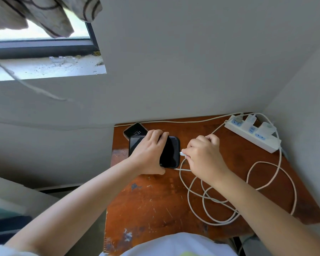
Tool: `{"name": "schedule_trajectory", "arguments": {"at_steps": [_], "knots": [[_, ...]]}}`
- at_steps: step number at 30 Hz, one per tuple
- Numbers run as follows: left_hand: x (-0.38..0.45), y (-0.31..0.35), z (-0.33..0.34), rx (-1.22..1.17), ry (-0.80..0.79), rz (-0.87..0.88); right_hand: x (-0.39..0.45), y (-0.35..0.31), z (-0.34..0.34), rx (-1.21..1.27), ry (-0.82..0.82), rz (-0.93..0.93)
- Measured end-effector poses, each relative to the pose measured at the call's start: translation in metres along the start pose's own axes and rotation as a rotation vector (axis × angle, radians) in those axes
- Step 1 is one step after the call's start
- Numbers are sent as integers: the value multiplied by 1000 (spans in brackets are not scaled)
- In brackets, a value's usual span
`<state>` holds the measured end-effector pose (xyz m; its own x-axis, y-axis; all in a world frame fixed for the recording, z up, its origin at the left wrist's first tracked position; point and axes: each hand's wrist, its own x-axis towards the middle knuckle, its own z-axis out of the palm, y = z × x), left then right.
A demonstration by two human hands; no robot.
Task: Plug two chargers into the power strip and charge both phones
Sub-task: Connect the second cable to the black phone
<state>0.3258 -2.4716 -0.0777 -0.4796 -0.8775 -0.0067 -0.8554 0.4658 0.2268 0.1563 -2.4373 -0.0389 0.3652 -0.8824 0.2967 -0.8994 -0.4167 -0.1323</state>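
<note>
A black phone (171, 154) lies flat on the worn wooden table (155, 204), and my left hand (149, 152) grips it across its middle. My right hand (203, 154) pinches the white plug (182, 153) of a charging cable right at the phone's right end. That cable (266, 182) loops over the table. A second phone (135, 132) with a lit screen showing a clock sits behind, partly under the black one. The white power strip (255, 134) lies at the table's far right corner with two white chargers (264, 128) plugged in.
The table stands in a corner, with grey walls behind and to the right. A thin cable (174, 121) runs along the table's back edge. A window with a dusty sill (44, 69) and a hanging cloth (44, 13) are at the upper left.
</note>
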Motion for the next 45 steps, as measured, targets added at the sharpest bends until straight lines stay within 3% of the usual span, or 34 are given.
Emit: {"name": "schedule_trajectory", "arguments": {"at_steps": [4,8,13,19,25,34,39,45], "knots": [[-2,1,1,17,-23,10,-1,5,3,25,-61,-54],[-3,5,2,11,-19,13,4,13,7,172,-172,24],[-1,9,3,-31,7,-32,5,11,6,215,-102,115],[2,7,2,-4,13,-11,-3,9,8,124,127,9],[2,3,0,103,-6,80,-8,16,16,190,115,-105],[9,3,-1,102,-27,107,-14,16,25,218,167,-46],[34,1,1,195,-100,256,-21,23,35,252,113,66],[91,12,15,374,-273,499,-52,55,47,355,-93,191]]}}
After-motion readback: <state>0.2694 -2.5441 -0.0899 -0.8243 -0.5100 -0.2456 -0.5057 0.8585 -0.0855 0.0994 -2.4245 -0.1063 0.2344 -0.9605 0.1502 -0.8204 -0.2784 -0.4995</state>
